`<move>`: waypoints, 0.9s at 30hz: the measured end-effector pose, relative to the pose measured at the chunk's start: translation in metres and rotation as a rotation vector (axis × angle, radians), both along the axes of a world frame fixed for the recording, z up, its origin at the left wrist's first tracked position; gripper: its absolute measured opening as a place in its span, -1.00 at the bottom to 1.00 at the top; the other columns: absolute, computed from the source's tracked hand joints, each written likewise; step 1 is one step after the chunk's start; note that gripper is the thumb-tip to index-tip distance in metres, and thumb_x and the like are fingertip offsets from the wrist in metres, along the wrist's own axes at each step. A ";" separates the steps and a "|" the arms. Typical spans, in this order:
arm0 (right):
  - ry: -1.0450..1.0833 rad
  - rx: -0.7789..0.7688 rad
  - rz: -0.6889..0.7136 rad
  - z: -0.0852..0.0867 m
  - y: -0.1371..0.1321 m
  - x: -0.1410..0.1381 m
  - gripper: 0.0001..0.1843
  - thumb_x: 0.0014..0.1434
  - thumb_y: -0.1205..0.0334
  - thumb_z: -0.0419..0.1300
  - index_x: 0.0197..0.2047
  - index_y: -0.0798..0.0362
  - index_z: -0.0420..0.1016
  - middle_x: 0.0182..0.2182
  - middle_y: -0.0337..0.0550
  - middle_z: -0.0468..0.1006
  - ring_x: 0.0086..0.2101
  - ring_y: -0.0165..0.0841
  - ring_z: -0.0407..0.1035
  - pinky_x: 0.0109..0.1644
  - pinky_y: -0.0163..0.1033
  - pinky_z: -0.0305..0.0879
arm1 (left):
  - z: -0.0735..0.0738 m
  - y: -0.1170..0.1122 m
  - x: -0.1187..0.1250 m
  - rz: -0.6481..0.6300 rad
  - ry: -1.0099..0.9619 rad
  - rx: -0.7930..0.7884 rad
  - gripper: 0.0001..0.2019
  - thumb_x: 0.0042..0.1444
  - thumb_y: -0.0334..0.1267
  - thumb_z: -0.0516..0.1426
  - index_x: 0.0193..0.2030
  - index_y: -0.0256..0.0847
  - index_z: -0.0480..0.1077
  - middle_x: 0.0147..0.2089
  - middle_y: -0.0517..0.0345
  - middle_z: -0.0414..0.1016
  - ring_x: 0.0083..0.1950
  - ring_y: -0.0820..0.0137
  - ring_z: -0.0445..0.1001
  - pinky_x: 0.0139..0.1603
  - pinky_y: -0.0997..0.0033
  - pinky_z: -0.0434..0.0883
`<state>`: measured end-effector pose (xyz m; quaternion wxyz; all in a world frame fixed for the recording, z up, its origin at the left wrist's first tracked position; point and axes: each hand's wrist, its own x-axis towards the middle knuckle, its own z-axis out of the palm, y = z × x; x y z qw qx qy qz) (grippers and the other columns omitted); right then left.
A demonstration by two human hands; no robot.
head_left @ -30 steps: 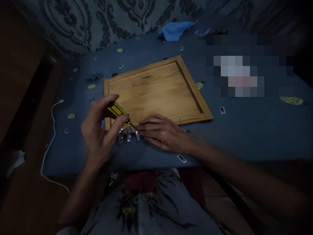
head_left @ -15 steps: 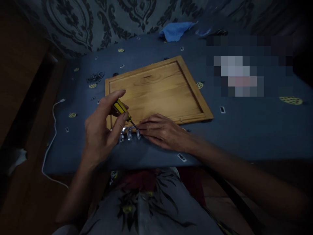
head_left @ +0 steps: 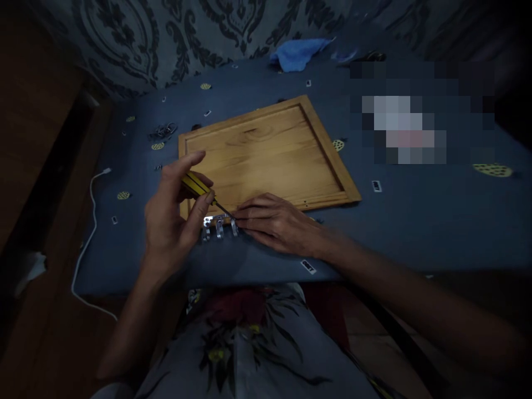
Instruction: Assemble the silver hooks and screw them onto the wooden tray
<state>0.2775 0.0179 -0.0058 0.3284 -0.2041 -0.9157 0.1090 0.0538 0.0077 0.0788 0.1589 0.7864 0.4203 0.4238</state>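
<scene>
My left hand (head_left: 172, 213) is closed round a small screwdriver (head_left: 199, 187) with a yellow and black handle, its thin tip pointing down right at the near edge of a wooden framed board (head_left: 266, 152). A shiny metal hook rack (head_left: 219, 226) with three prongs lies against that near edge. My right hand (head_left: 274, 221) rests on the blue cloth with fingers pressed together at the rack's right end, right at the screwdriver tip. Whether a screw sits between the fingertips is hidden.
The board lies on a dark blue patterned cloth (head_left: 415, 221) over a low surface. A small heap of metal parts (head_left: 162, 131) sits at the left, a blue rag (head_left: 297, 52) at the back, a white cable (head_left: 91, 221) on the floor left. A blurred patch is at right.
My left hand has turned the screwdriver slightly and shifted a little to the right, the handle tilting between the fingers. My right hand and the hook rack stay in place.
</scene>
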 end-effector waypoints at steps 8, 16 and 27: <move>0.012 0.006 0.012 -0.003 0.002 0.000 -0.69 0.44 0.29 0.07 0.05 0.13 0.61 0.02 -0.03 0.70 0.08 -0.22 0.50 0.15 -0.02 0.45 | -0.001 -0.008 0.002 0.070 -0.029 0.020 -0.59 0.32 -0.19 0.26 0.27 0.05 0.34 -0.03 0.13 0.54 -0.07 0.31 0.59 -0.08 0.23 0.62; 0.003 -0.006 0.007 -0.002 0.001 0.000 -0.70 0.44 0.29 0.07 0.06 0.12 0.61 0.04 -0.05 0.69 0.08 -0.22 0.50 0.15 -0.02 0.46 | -0.004 -0.010 0.002 0.071 -0.021 0.025 -0.56 0.31 -0.26 0.26 0.28 0.06 0.32 -0.01 0.13 0.53 -0.07 0.31 0.59 -0.07 0.22 0.60; 0.026 0.036 0.002 -0.001 0.001 -0.001 -0.70 0.43 0.30 0.08 0.03 0.16 0.63 0.01 -0.02 0.70 0.06 -0.22 0.51 0.15 -0.05 0.45 | -0.004 -0.006 0.001 -0.001 0.004 0.026 -0.59 0.34 -0.25 0.22 0.29 0.09 0.32 -0.01 0.15 0.51 -0.05 0.35 0.57 -0.08 0.31 0.56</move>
